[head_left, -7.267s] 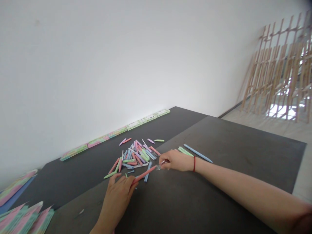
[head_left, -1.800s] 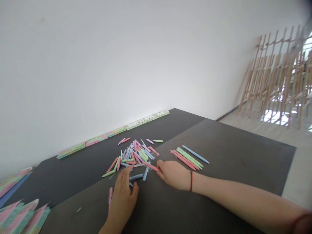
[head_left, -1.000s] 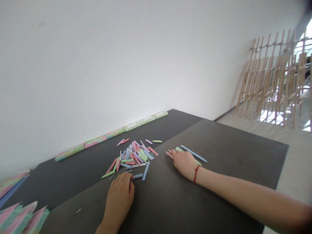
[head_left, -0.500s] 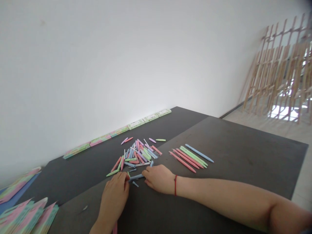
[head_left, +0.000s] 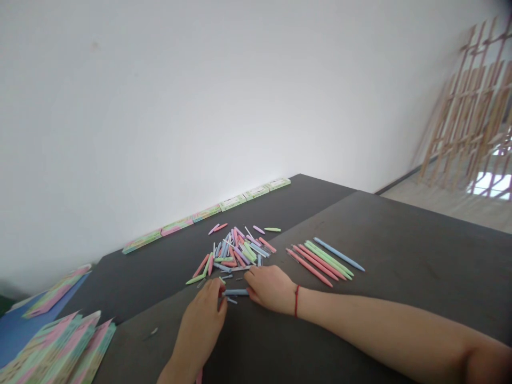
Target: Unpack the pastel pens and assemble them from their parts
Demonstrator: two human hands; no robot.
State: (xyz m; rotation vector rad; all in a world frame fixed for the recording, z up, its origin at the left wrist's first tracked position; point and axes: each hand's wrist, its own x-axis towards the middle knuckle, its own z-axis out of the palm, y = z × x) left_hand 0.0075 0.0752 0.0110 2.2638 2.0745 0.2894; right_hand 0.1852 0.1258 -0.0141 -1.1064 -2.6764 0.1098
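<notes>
1. A person's two bare hands meet over a short blue pen piece [head_left: 236, 292] that lies on the near edge of a dark grey table [head_left: 400, 250], just in front of a loose pile of pastel pen parts [head_left: 236, 252].

2. The left hand [head_left: 204, 322] rests palm-down on the table, its fingers loosely curled together and its fingertips at the left end of the blue piece; whether they actually pinch it cannot be told from this angle.

3. The right hand [head_left: 272, 288], a red string [head_left: 296, 300] tied at its wrist, lies knuckles-up with the fingers bent inward, their tips touching the right end of the same blue piece. The grip itself is hidden under the hand.

4. A tiny blue bit [head_left: 231, 301] lies on the table just below the piece, between the two hands.

5. To the right of the pile, well clear of both hands, a neat row of whole pens [head_left: 324, 260] lies side by side: pink, green and one blue.

6. Flat pastel boxes [head_left: 208, 213] line the foot of the white wall, and a stack of pastel cartons [head_left: 60, 352] sits at the lower left.
</notes>
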